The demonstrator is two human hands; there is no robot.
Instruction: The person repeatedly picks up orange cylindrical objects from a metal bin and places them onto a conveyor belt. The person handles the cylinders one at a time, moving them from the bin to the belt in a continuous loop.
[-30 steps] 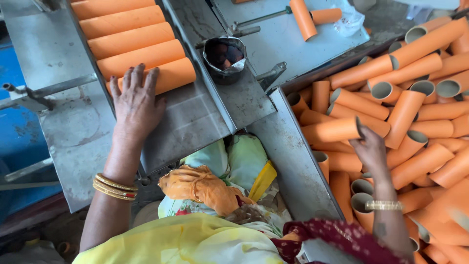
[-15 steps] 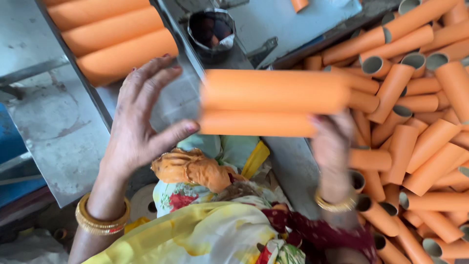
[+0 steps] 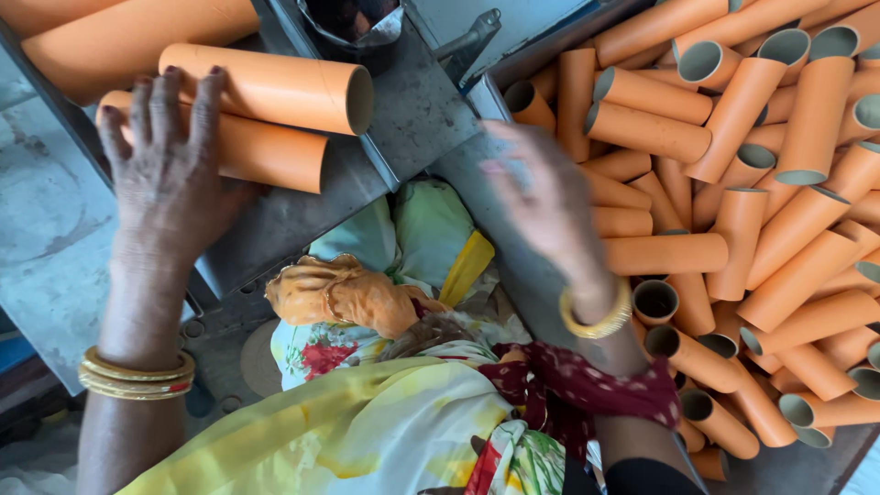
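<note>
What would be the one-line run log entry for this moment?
left hand: flat on two orange cardboard tubes | surface: grey metal tray | right hand: empty, blurred, beside loose orange tube pile

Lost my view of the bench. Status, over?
Left hand flat on two orange tubes on the metal tray. Right hand empty, blurred, over the tube pile. Nothing in the way.

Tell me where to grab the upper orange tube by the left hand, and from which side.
Grip the upper orange tube around its middle, coming down from above. It lies on its side on the metal tray, resting partly on the lower tube, so its round top is bare. The left hand already covers its left end; the open right end is free, so the right hand could probably take that end instead.
</note>
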